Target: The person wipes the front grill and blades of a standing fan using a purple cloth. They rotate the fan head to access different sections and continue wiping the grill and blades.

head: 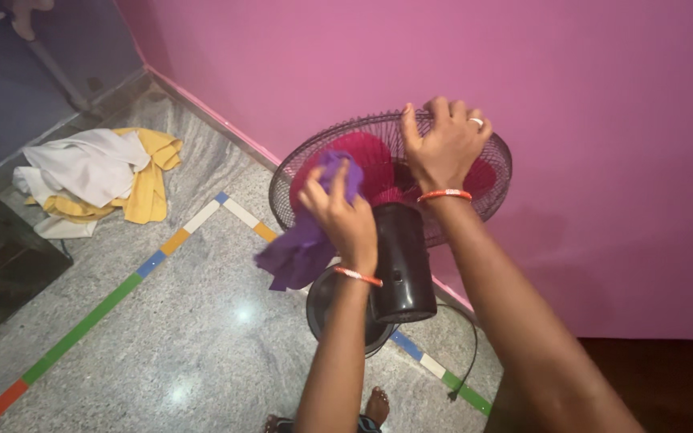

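gripping the top rim of the fan guard, the right hand [443, 144] has its fingers [441, 108] curled over the wire cage, close together, with a ring on one finger and an orange bangle at the wrist. the left hand [342, 216] pinches a purple cloth [302, 248] between thumb and bunched fingers and holds it against the rear of the guard; most of the cloth hangs loose below the hand.

the pedestal fan [338, 152] stands on the floor close to the pink wall [587, 160], facing away from the camera. its dark wire guard encloses red blades [362, 152]. the black motor housing [403, 265] projects toward the viewer between the two forearms. the round base [322, 309] sits directly below, partly hidden by the left forearm. a black power cord [468, 361] runs from the base across the floor along the wall.

the grey stone floor [162, 337] carries an inlaid strip of coloured tiles [90, 321]. a heap of white and yellow fabric [98, 180] lies well apart, at the upper left. a bare foot [377, 405] shows at the lower edge.
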